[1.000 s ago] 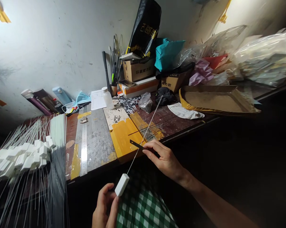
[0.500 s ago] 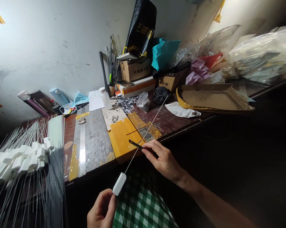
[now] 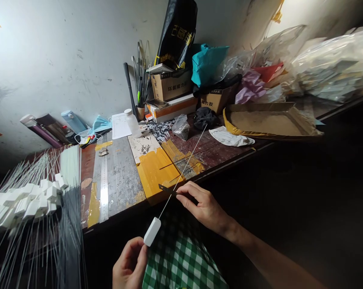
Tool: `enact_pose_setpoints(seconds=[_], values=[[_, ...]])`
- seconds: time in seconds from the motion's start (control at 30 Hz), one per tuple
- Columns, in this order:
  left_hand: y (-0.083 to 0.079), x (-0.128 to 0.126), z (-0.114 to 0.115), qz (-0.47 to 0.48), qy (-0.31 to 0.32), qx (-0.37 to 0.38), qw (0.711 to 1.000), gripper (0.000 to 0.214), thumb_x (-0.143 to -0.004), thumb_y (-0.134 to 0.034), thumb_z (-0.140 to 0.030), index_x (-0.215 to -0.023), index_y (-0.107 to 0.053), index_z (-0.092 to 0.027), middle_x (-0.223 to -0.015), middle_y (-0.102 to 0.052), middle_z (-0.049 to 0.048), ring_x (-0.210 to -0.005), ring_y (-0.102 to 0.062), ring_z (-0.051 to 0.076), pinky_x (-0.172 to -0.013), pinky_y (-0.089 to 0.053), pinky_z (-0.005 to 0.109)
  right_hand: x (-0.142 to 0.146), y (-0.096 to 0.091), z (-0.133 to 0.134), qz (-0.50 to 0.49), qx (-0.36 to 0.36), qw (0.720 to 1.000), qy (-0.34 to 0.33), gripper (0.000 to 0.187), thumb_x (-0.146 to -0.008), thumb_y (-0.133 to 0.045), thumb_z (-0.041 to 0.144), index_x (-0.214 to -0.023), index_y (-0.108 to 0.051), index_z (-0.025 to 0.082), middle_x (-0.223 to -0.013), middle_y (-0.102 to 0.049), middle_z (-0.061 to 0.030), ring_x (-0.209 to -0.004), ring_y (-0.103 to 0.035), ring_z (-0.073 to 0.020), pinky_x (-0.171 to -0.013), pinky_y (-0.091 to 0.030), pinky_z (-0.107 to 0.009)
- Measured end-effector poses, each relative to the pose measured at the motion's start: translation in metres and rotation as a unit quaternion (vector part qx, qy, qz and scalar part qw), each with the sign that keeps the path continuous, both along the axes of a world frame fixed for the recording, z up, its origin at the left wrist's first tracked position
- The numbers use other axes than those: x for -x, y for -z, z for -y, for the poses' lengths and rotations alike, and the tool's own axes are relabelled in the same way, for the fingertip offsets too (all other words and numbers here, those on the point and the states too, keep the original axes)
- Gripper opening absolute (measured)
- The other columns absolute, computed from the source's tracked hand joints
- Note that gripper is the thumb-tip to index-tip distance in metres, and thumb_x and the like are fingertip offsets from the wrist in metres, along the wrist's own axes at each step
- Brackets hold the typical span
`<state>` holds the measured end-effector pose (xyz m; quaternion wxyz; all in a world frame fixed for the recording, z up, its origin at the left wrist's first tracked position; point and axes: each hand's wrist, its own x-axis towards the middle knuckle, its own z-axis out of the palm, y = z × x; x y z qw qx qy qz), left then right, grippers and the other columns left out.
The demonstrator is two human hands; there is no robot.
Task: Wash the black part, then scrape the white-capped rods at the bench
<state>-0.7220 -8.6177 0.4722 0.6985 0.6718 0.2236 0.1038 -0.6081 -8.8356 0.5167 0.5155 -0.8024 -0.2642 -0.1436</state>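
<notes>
My left hand [image 3: 129,263] pinches the lower end of a small white block [image 3: 152,231] at the bottom of the view. A long thin white rod [image 3: 186,168] runs from that block up and to the right over the workbench. My right hand [image 3: 204,206] is closed on a thin dark flat blade [image 3: 168,189], whose tip lies against the rod just above the bench's front edge. A green and white checked cloth [image 3: 181,261] lies below both hands.
The wooden workbench [image 3: 121,176] carries yellow tape patches, a steel ruler [image 3: 104,184] and a white bottle [image 3: 132,122]. A pile of rods with white blocks [image 3: 27,200] lies at the left. Boxes, bags and a cardboard tray [image 3: 268,122] crowd the back right.
The dark blade has slid down and left along the rod toward the block. My left hand dropped slightly, and the view shifted a little.
</notes>
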Motion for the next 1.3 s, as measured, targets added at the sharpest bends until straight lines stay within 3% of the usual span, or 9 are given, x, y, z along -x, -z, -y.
enact_pose_setpoints(seconds=[0.17, 0.33, 0.5, 0.67, 0.87, 1.0, 1.2, 1.3], values=[[0.003, -0.001, -0.004, -0.003, 0.001, 0.007, 1.0, 0.043, -0.059, -0.085, -0.054, -0.077, -0.074, -0.017, -0.07, -0.067, 0.0021, -0.065, -0.056, 0.014, -0.062, -0.046, 0.018, 0.004, 0.004, -0.003, -0.014, -0.001, 1.0, -0.015, 0.006, -0.094, -0.056, 0.02, -0.094, -0.062, 0.022, -0.088, -0.062, -0.0012, -0.083, -0.061, -0.0135, -0.076, -0.05, -0.026], [0.004, -0.003, -0.01, -0.032, 0.054, 0.021, 0.998, 0.041, -0.058, -0.086, -0.052, -0.077, -0.074, -0.016, -0.071, -0.068, 0.0039, -0.067, -0.059, 0.016, -0.063, -0.049, 0.021, 0.009, 0.005, -0.008, -0.028, -0.003, 0.999, -0.028, 0.007, -0.095, -0.055, 0.02, -0.093, -0.061, 0.023, -0.087, -0.062, -0.0008, -0.081, -0.061, -0.0138, -0.075, -0.05, -0.026], [0.0, -0.001, 0.0, -0.017, 0.013, 0.015, 1.0, 0.041, -0.061, -0.084, -0.053, -0.077, -0.073, -0.017, -0.072, -0.066, 0.0023, -0.071, -0.057, 0.015, -0.067, -0.046, 0.019, 0.015, 0.008, -0.014, -0.033, 0.004, 0.999, -0.043, 0.008, -0.095, -0.054, 0.021, -0.093, -0.061, 0.023, -0.086, -0.061, -0.0009, -0.081, -0.061, -0.0141, -0.073, -0.051, -0.026], [-0.005, -0.003, 0.001, -0.04, 0.034, 0.035, 0.998, 0.042, -0.061, -0.084, -0.053, -0.076, -0.072, -0.016, -0.073, -0.065, 0.003, -0.072, -0.055, 0.016, -0.066, -0.044, 0.021, 0.016, 0.009, -0.016, -0.02, 0.005, 0.998, -0.056, 0.008, -0.095, -0.054, 0.019, -0.097, -0.061, 0.023, -0.088, -0.061, -0.0013, -0.082, -0.061, -0.0135, -0.076, -0.051, -0.026], [0.002, -0.007, -0.008, -0.103, 0.089, 0.116, 0.984, 0.04, -0.062, -0.085, -0.048, -0.076, -0.07, -0.014, -0.061, -0.051, -0.002, -0.053, -0.037, 0.006, -0.048, -0.026, 0.016, 0.012, 0.01, -0.013, 0.012, 0.004, 0.999, -0.04, 0.01, -0.096, -0.054, 0.019, -0.1, -0.061, 0.024, -0.09, -0.062, -0.0021, -0.084, -0.062, -0.0143, -0.078, -0.053, -0.027], [0.008, -0.01, -0.01, -0.133, 0.113, 0.197, 0.965, 0.04, -0.059, -0.088, -0.045, -0.072, -0.068, -0.013, -0.053, -0.04, -0.0064, -0.046, -0.025, 0.001, -0.045, -0.013, 0.015, 0.013, 0.011, -0.014, 0.025, -0.001, 0.999, -0.032, 0.011, -0.095, -0.055, 0.017, -0.102, -0.061, 0.023, -0.091, -0.061, -0.002, -0.085, -0.062, -0.0137, -0.078, -0.053, -0.027], [0.013, -0.012, -0.017, -0.146, 0.138, 0.228, 0.953, 0.042, -0.06, -0.087, -0.045, -0.074, -0.065, -0.013, -0.051, -0.035, -0.009, -0.043, -0.021, 0.0, -0.043, -0.011, 0.014, 0.016, 0.011, -0.015, 0.026, 0.004, 0.999, -0.028, 0.011, -0.095, -0.055, 0.015, -0.101, -0.061, 0.022, -0.09, -0.061, -0.0023, -0.084, -0.062, -0.0138, -0.077, -0.053, -0.027], [0.016, -0.014, -0.02, -0.166, 0.155, 0.255, 0.94, 0.043, -0.059, -0.088, -0.045, -0.072, -0.063, -0.013, -0.051, -0.039, -0.008, -0.043, -0.022, 0.0, -0.042, -0.012, 0.014, 0.016, 0.011, -0.016, 0.028, 0.004, 0.999, -0.035, 0.012, -0.094, -0.056, 0.013, -0.101, -0.062, 0.021, -0.09, -0.061, -0.0023, -0.085, -0.061, -0.0132, -0.078, -0.052, -0.027]])
